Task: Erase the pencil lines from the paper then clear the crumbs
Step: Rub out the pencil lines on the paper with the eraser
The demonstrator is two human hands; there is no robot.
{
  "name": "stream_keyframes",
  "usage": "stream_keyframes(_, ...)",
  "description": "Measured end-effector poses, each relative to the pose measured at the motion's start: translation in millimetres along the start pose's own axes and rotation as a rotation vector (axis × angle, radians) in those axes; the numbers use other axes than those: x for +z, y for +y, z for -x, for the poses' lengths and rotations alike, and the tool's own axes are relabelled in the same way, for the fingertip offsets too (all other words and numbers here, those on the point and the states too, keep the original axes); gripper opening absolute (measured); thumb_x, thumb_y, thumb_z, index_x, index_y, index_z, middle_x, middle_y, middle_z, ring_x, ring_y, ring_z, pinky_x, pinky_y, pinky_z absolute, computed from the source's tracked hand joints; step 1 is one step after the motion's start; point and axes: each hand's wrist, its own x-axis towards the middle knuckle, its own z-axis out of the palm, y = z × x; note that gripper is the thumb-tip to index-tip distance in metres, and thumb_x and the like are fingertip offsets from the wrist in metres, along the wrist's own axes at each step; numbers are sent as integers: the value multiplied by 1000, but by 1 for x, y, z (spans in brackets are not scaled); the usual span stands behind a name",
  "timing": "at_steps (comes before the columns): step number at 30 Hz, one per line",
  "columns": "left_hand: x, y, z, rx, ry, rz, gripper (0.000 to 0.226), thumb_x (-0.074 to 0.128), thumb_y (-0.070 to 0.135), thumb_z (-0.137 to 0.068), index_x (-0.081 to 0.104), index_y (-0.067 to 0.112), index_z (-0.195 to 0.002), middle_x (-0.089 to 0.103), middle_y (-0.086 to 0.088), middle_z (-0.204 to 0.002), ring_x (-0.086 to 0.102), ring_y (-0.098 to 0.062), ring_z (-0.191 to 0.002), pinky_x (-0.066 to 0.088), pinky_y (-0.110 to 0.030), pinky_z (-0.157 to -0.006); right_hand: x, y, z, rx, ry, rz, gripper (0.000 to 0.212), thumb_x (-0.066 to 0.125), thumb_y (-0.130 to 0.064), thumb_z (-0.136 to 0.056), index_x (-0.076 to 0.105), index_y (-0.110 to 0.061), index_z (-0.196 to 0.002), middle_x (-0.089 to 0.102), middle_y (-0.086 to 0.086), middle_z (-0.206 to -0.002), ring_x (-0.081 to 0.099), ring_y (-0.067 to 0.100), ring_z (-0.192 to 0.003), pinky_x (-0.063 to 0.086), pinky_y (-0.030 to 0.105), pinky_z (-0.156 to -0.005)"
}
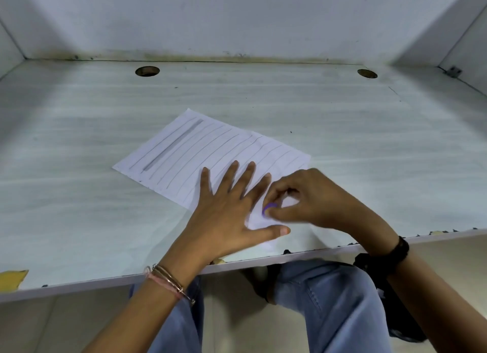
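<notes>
A sheet of paper [210, 152] lay flat and skewed on the pale desk [342, 141], roughly at the middle, with its near corner reaching close to the near edge. Pencil lines [200, 147] ran across most of the sheet. One broad, smudged grey stroke [172, 145] sat toward its far-left side.

The left hand [224, 215] was pressed flat on the near part of the paper. Its fingers were straight and spread apart, and the thumb was extended to the right along the sheet. Thin bangles [168, 279] circled that wrist.

The right hand [311, 197] was just right of the left. Its fingers were curled together and pinched a purple eraser [268, 209]. The eraser touched the paper in the gap between the left forefinger and thumb, where the surface looked blank. This hand was slightly blurred. A black band [399, 250] sat on the right wrist.

Whether crumbs lay on the sheet could not be told.

Two round cable holes [147, 71] [367, 73] were set near the far edge of the desk, well apart. White partition walls [237, 17] enclosed the far side and both flanks. The desk's near edge [263, 261] was chipped, and a yellow patch [13, 279] showed at its near-left end. The person's blue jeans [329, 300] were visible below the edge.
</notes>
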Motion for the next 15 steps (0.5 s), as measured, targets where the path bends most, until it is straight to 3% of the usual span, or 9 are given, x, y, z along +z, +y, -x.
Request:
stream_keyframes(2, 1, 0, 0, -8, 12, 7, 101, 4, 95, -66, -20, 45, -149, -30, 11, -158, -34, -15, -143, -16, -63, -113, -2, 9, -1, 44, 221, 97, 4, 69, -29, -72, 70, -25, -74, 66, -15, -70, 59, 4, -72, 50, 31, -71)
stream_keyframes(3, 2, 0, 0, -9, 13, 9, 101, 3, 96, -65, -20, 45, -149, -31, 12, -158, -34, -15, -143, -16, -63, -113, -2, 10, 0, 26, 235, 102, 3, 69, -27, -72, 69, -25, -74, 66, -13, -70, 58, 5, -71, 50, 30, -71)
stream_keyframes(6, 1, 0, 0, -7, -2, 2, 102, 0, 96, -63, -22, 45, -149, -32, 11, -157, -35, -15, -142, -15, -64, -112, 2, 0, 4, -69, 4, -40, 5, 73, -13, -74, 72, -18, -74, 66, -8, -69, 54, 2, -65, 38, 12, -63)
stream_keyframes(10, 0, 1, 1, -29, 9, 10, 99, -4, 94, -63, -25, 45, -147, -34, 11, -156, -36, -16, -142, -17, -63, -112, -3, 20, -4, 31, 185, -78, 7, 73, -15, -76, 71, -21, -74, 62, -17, -63, 50, 2, -58, 33, 11, -58)
stream_keyframes(12, -1, 2, 1, -42, -1, 9, 96, -7, 92, -64, -28, 45, -146, -35, 11, -156, -36, -16, -142, -15, -63, -113, -6, 25, -7, 69, 199, -119, 9, 73, -14, -78, 70, -22, -75, 57, -23, -58, 41, 7, -50, 31, 11, -52)
stream_keyframes(15, -7, 3, -3, -63, -5, -11, 92, -9, 88, -67, -14, 48, -150, -17, 9, -162, -19, -19, -149, -4, -63, -115, -4, 29, -5, 59, 174, -135, 14, 72, -12, -79, 68, -25, -75, 53, -27, -55, 35, 8, -48, 30, 12, -50)
